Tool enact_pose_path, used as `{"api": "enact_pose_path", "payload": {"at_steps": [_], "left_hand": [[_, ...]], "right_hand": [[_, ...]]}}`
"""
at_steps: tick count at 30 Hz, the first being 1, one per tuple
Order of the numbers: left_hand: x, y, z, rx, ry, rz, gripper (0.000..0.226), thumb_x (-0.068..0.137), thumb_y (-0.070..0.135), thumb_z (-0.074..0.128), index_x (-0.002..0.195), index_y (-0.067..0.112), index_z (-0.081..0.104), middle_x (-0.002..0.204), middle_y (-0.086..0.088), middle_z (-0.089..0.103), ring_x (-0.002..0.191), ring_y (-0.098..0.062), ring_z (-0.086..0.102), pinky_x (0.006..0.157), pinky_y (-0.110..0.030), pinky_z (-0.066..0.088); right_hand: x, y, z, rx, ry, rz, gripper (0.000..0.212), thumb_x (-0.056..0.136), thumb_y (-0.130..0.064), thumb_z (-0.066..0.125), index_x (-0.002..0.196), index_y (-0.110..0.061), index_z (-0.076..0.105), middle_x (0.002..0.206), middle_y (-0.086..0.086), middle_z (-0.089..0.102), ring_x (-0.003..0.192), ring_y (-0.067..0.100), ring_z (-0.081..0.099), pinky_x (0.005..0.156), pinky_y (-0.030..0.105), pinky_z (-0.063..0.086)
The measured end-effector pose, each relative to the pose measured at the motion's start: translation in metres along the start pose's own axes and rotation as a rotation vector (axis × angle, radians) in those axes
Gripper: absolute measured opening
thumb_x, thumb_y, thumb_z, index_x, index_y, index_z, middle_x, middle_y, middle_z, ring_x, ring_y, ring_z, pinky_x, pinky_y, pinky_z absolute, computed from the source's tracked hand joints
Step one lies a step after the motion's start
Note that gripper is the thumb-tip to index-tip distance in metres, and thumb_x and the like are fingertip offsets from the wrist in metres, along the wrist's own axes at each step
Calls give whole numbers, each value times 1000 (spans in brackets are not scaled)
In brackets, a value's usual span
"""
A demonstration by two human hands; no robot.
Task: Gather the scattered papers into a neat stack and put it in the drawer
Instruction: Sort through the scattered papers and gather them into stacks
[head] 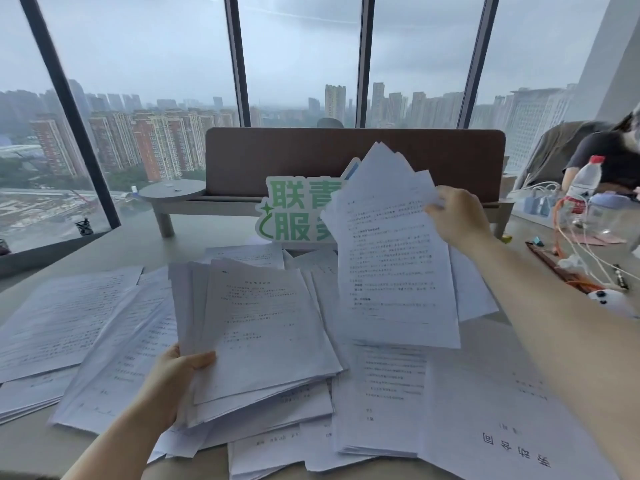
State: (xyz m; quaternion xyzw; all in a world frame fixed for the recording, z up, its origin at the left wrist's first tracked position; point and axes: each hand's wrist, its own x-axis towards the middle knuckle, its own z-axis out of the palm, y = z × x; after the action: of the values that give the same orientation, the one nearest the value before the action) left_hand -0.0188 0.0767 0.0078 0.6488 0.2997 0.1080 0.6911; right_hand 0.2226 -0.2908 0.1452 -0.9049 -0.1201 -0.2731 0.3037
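- My left hand point(173, 372) grips a ragged bundle point(263, 334), frame centre.
- My right hand point(457, 216) pinches raised sheets point(391, 258) by one corner.
- Risk: they fan out and slip onto the worktop point(27, 445).

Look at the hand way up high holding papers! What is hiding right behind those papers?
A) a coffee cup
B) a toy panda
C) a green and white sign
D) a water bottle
C: the lifted bundle of papers in the right hand covers the right part of the green and white sign, while the water bottle stands far off to the right.
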Motion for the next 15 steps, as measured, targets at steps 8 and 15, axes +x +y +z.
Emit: {"api": "enact_pose_path", "payload": {"at_steps": [8, 15], "left_hand": [[-4, -1, -1, 11, 10, 22, 30, 83, -5, 63, 111, 4, 57, 101, -17, 65, 85, -33, 62, 82, -40, 48], [2, -3, -3, 23, 8, 17, 30, 83, -6, 61, 113, 2, 57, 86, -12, 65, 72, -27, 60, 63, -30, 47]], "right_hand": [[-5, -45, 0, 391, -89, 170, 24, 81, -15, 57, 92, 6, 64, 97, 24, 69, 86, 37, 68, 73, 47, 58], [-59, -72, 86, 589, -351, 321, 20, 88, -13, 64, 105, -6, 71, 107, 11, 72, 100, 31, 66, 90, 47, 57]]}}
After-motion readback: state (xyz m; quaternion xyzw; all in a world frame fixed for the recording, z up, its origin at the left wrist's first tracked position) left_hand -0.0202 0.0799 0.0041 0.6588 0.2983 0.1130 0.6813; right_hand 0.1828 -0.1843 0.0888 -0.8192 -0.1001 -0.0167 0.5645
